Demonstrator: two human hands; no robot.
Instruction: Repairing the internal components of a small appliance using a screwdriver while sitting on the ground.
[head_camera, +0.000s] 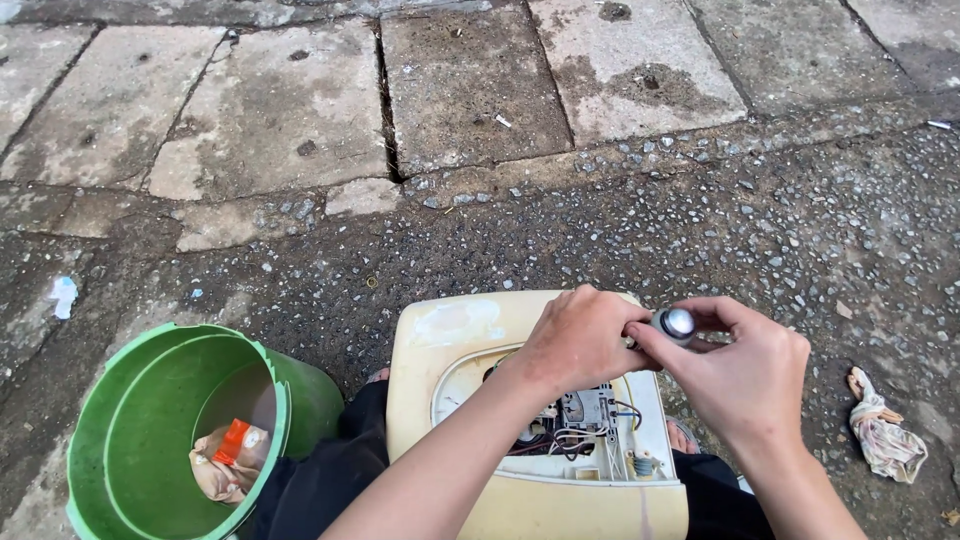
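Note:
My left hand (575, 340) and my right hand (745, 375) meet over a cream plastic appliance casing (455, 335) that rests across my lap. Between their fingertips they hold a small silvery, round-ended cylindrical part (676, 323). Below the hands an opening in the casing shows wires, a small switch block and a grey component (585, 420). My forearms cover part of that opening.
A green plastic bucket (130, 430) stands at the lower left with an orange-and-tan item (228, 455) inside. A crumpled rag (882, 432) lies on the gravelly asphalt to the right. Cracked concrete paving slabs (290, 100) fill the far ground.

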